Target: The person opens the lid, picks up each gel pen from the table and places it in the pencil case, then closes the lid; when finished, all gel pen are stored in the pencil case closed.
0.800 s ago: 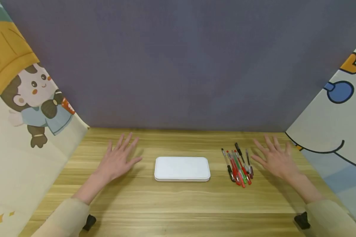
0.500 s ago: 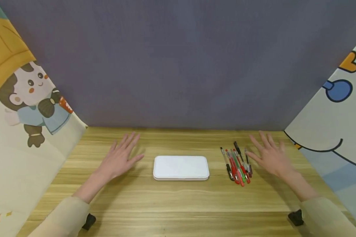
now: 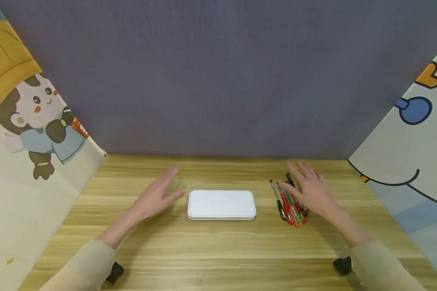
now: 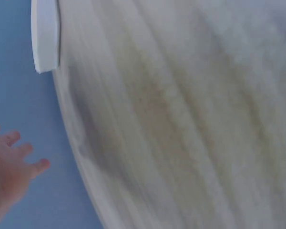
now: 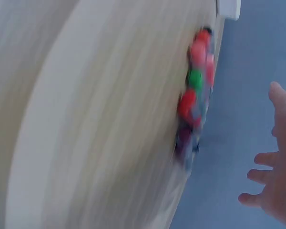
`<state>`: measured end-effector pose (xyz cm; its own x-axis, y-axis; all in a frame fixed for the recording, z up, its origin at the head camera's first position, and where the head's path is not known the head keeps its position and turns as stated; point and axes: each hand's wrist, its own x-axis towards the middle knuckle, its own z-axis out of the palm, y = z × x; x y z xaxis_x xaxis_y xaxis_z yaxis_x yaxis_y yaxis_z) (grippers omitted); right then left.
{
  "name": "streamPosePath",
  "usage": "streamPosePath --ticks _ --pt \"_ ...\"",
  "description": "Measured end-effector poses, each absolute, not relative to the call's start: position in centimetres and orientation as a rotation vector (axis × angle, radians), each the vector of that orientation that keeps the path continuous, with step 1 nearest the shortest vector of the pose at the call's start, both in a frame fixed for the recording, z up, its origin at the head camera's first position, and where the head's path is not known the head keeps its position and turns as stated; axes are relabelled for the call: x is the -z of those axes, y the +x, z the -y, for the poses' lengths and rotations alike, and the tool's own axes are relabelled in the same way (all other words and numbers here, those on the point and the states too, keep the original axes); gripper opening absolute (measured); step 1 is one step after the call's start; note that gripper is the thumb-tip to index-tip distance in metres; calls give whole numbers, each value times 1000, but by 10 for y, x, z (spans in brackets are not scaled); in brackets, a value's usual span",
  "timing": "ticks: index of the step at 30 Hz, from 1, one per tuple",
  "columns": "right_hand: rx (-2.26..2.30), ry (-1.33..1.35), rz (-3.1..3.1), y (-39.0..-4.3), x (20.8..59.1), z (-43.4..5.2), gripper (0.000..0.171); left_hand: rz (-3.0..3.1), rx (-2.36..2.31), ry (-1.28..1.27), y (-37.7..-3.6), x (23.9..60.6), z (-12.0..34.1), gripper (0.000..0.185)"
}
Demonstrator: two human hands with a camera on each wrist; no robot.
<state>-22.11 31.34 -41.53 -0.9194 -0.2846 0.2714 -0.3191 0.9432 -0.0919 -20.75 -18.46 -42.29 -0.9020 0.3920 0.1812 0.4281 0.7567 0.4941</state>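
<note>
One closed case [image 3: 221, 205], contents hidden, lies between my left hand [image 3: 154, 200] and the pens [image 3: 292, 207] near my right hand [image 3: 313, 194]; both hands' fingers wide.

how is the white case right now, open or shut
Shut: the head view shows the white case lying flat on the table, its lid down with no gap visible. Its contents are hidden.

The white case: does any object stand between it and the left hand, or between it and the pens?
Nothing visible does. In the head view, only bare tabletop shows between the left hand and the white case, and likewise between the case and the pens on its right.
</note>
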Motion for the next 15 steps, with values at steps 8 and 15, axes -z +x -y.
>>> streamPosePath --ticks 8,15 --pt "-238 589 2784 -217 423 -274 81 2904 1211 -740 -204 433 170 92" --pt "-252 754 2790 -210 428 -236 80 2971 1413 -773 -200 438 163 108"
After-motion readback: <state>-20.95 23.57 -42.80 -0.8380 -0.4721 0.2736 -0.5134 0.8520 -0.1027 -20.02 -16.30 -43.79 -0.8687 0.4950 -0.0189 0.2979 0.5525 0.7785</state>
